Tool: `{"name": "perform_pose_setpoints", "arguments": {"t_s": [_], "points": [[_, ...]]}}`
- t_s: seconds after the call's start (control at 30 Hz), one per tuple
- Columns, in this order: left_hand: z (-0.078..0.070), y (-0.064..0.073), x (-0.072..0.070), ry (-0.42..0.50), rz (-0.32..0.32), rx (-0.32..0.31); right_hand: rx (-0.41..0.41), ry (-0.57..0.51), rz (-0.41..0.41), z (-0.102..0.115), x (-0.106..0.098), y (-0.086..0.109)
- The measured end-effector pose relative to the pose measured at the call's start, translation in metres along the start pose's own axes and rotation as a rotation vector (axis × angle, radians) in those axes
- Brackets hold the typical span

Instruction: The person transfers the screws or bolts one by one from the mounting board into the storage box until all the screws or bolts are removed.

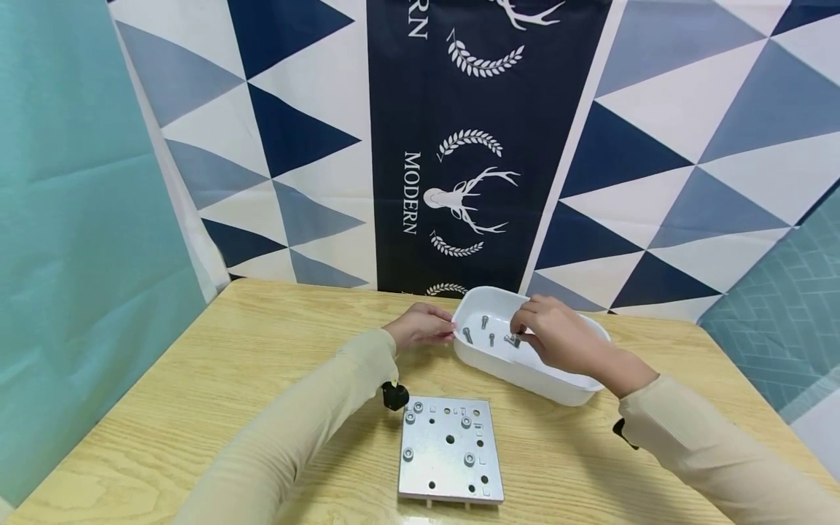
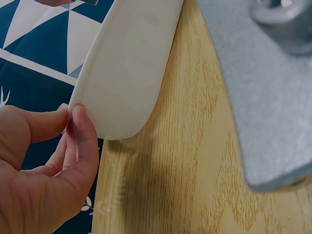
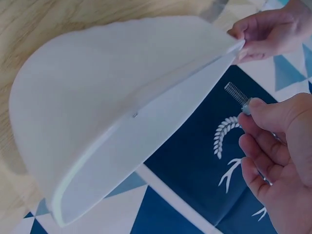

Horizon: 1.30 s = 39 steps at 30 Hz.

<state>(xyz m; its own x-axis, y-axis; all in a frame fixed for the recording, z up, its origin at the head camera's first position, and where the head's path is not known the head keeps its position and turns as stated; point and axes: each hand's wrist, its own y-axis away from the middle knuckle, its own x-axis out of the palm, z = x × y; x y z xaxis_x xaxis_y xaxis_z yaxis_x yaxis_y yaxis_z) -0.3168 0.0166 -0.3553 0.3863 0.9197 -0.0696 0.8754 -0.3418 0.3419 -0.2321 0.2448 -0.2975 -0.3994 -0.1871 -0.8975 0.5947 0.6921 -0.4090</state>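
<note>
The white plastic basin (image 1: 525, 370) stands at the back right of the table, with several socket-head bolts (image 1: 467, 335) lying on its bottom. My left hand (image 1: 426, 326) pinches the basin's left rim between thumb and fingers, as the left wrist view also shows. Over the basin's inside, my right hand (image 1: 554, 334) holds a bolt. In the right wrist view that bolt (image 3: 237, 95) is gripped near its head by thumb and forefinger, its threaded end sticking out. Other curled fingers partly hide something metallic in the palm.
A square metal plate (image 1: 450, 459) with drilled holes lies at the table's near middle, with several bolts standing in it. The wooden table (image 1: 275, 350) ends at a patterned curtain (image 1: 315, 146) behind. Black wrist cameras (image 1: 395, 396) sit under the sleeves.
</note>
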Motion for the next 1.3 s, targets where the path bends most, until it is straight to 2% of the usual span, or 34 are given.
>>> {"name": "perform_pose_setpoints", "arguments": {"t_s": [0.33,0.53,0.67,1.0,1.3], "points": [[-0.001,0.000,0.000,0.030,0.005,-0.015,0.041,0.018,0.034,-0.019,0.002,0.003],[-0.001,0.000,0.000,0.022,0.005,-0.009,0.054,0.021,0.065,-0.015,0.001,0.000],[-0.001,0.000,0.000,0.019,0.005,-0.008,0.057,0.013,0.073,-0.008,0.001,-0.003],[-0.002,-0.001,-0.002,0.030,-0.002,-0.023,-0.001,-0.023,0.063,0.022,-0.002,-0.016],[-0.001,0.000,-0.002,0.016,0.013,0.006,-0.093,-0.009,0.020,0.049,0.004,-0.029]]}}
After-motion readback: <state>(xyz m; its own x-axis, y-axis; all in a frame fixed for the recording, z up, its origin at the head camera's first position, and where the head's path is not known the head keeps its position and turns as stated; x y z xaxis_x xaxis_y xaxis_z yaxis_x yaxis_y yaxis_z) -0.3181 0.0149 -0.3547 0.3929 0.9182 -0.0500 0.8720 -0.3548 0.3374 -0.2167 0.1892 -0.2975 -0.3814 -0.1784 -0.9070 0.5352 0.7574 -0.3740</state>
